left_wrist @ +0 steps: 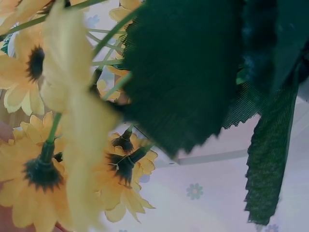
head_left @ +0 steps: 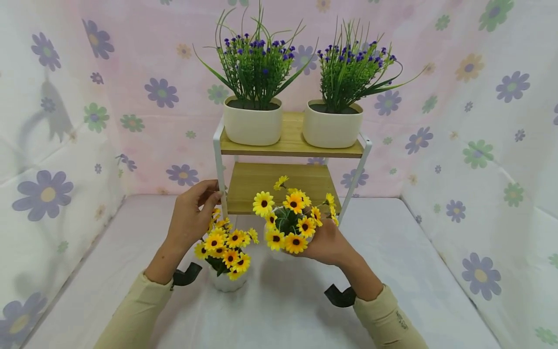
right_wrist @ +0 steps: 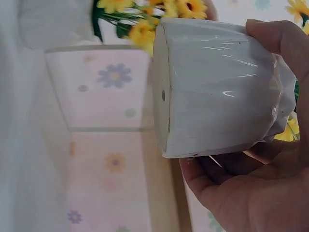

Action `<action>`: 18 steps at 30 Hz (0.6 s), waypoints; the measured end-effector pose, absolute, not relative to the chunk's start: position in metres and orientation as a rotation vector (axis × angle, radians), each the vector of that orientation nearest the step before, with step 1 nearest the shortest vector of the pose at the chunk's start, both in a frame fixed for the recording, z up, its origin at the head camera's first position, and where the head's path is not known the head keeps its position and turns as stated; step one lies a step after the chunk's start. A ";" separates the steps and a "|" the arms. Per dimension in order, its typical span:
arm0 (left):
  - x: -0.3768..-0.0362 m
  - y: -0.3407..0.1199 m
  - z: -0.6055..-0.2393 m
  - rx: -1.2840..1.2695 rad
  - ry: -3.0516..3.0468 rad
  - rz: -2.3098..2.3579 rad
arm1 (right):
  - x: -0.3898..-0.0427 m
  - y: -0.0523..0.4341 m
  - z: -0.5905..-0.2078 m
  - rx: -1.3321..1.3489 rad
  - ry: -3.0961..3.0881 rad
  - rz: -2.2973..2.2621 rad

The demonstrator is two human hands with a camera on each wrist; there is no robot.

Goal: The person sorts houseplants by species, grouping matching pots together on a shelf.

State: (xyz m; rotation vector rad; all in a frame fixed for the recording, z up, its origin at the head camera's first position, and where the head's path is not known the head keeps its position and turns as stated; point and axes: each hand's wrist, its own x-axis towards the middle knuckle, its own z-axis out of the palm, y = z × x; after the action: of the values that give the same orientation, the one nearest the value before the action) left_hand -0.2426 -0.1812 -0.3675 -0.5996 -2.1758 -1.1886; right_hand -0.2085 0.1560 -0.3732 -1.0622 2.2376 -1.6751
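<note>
Before the shelf rack (head_left: pixel 220 160) — right grip (head_left: pixel 324 245) around a sunflower pot (right_wrist: pixel 217 87), left grip (head_left: pixel 189 215) loose.

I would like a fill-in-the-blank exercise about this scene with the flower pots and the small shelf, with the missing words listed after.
1. The right hand holds a white pot of ____ sunflowers, lifted off the table.
2. The two pots on the top shelf carry flowers of ____ colour.
3. The left hand touches the shelf's white ____.
4. The second sunflower pot stands on the ____.

Missing words: yellow; purple; post; table
</note>
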 end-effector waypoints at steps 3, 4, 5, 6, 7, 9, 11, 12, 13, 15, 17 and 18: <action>-0.243 -0.181 -0.368 -0.597 -2.176 -1.188 | -0.211 0.157 -0.364 -1.100 2.433 -1.656; -0.243 -0.181 -0.368 -0.596 -2.175 -1.188 | -0.212 0.157 -0.362 -1.095 2.490 -1.662; -0.243 -0.181 -0.368 -0.595 -2.175 -1.189 | -0.213 0.157 -0.359 -1.075 2.590 -1.640; -0.244 -0.181 -0.368 -0.594 -2.175 -1.188 | -0.214 0.156 -0.356 -1.051 2.635 -1.651; -0.244 -0.181 -0.368 -0.595 -2.175 -1.190 | -0.216 0.156 -0.354 -1.024 2.684 -1.660; -0.244 -0.180 -0.368 -0.595 -2.176 -1.192 | -0.219 0.156 -0.351 -0.948 2.726 -1.712; -0.244 -0.180 -0.368 -0.593 -2.178 -1.189 | -0.222 0.155 -0.349 -0.872 2.722 -1.771; -0.244 -0.181 -0.368 -0.592 -2.178 -1.188 | -0.224 0.155 -0.348 -0.843 2.708 -1.810; -0.243 -0.181 -0.368 -0.591 -2.179 -1.189 | -0.226 0.155 -0.348 -0.816 2.705 -1.834; -0.243 -0.181 -0.368 -0.592 -2.177 -1.189 | -0.229 0.154 -0.348 -0.756 2.709 -1.875; -0.243 -0.181 -0.368 -0.596 -2.173 -1.191 | -0.232 0.153 -0.348 -0.695 2.736 -1.896; -0.243 -0.181 -0.368 -0.599 -2.172 -1.195 | -0.233 0.153 -0.348 -0.672 2.750 -1.905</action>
State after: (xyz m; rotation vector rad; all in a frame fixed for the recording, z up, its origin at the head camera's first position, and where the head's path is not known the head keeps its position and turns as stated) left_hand -0.2432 -0.1810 -0.3682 -0.5994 -2.1717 -1.1949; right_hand -0.2334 0.1526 -0.3483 -0.6722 2.7498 -1.9047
